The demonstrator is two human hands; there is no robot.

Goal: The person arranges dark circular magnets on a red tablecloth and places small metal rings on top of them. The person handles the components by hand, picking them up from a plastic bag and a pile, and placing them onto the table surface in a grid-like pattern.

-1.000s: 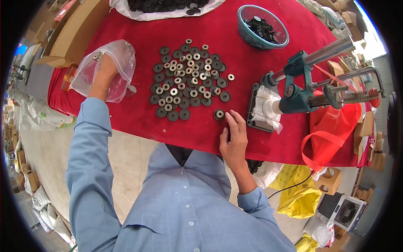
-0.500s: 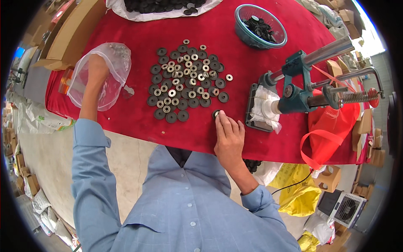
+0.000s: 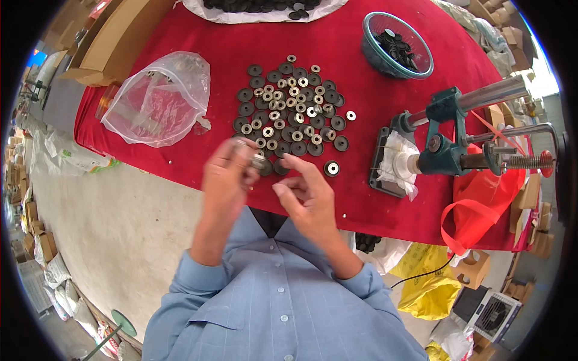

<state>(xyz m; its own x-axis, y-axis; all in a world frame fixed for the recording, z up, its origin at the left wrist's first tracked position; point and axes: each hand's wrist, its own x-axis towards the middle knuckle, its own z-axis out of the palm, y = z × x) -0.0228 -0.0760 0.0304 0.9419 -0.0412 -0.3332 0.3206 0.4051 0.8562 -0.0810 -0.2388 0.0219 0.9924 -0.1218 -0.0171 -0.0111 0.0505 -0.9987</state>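
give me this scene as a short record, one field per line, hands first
left hand: closed on what look like metal rings, blurred
right hand: partly open, nothing visible in it
set apart: black disc topped with a metal ring, beside the right hand
cluster: black discs and metal rings on red cloth
left side: open clear plastic bag, cardboard box
right side: teal press, red bag
far side: bowl of black discs

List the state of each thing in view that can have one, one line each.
Left hand: fingers curled, apparently on metal rings; blurred.
Right hand: fingers open, holding nothing visible.
Lone disc: topped by a metal ring.
Plastic bag: open.
Bowl: uncovered, partly filled.
Red bag: slumped.
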